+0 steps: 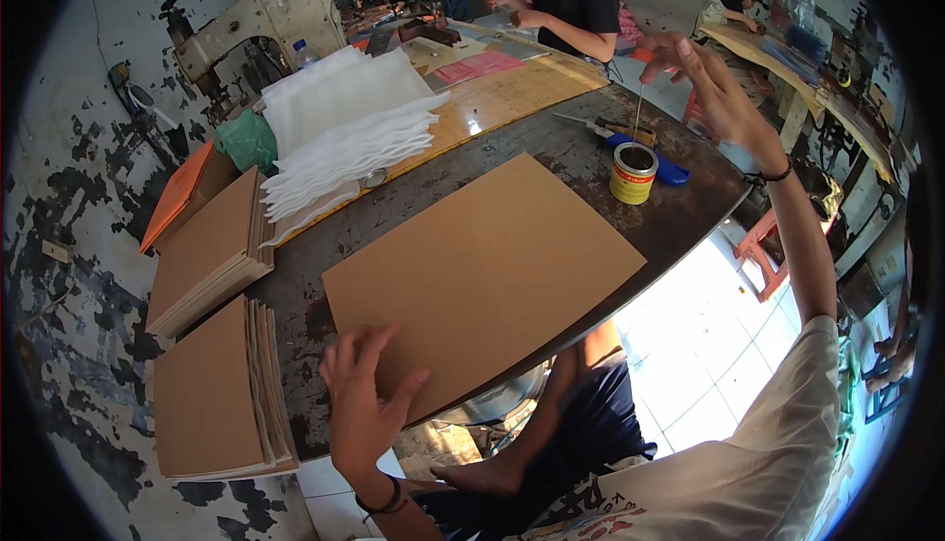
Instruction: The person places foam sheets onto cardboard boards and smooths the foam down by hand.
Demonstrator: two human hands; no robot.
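A brown cardboard sheet [482, 255] lies flat on the dark worn table. My left hand [364, 393] rests over its near-left corner, fingers apart and gripping nothing. Raised above the table's right end, my right hand [714, 93] has its fingers drawn together. From those fingertips a thin strand or stick [640, 113] runs down to an open yellow and red tin [632, 179] with dark contents; I cannot tell what exactly the fingers hold. Behind the tin lie a blue-handled tool [671, 173] and a small brownish piece [640, 135].
Stacks of brown cardboard [205, 393] stand at the left. White foam sheets [345, 137] are piled beyond, near a green bag [248, 139] and a sewing machine [266, 24]. A person [571, 0] works at the far table; another sits at a bench at the far right.
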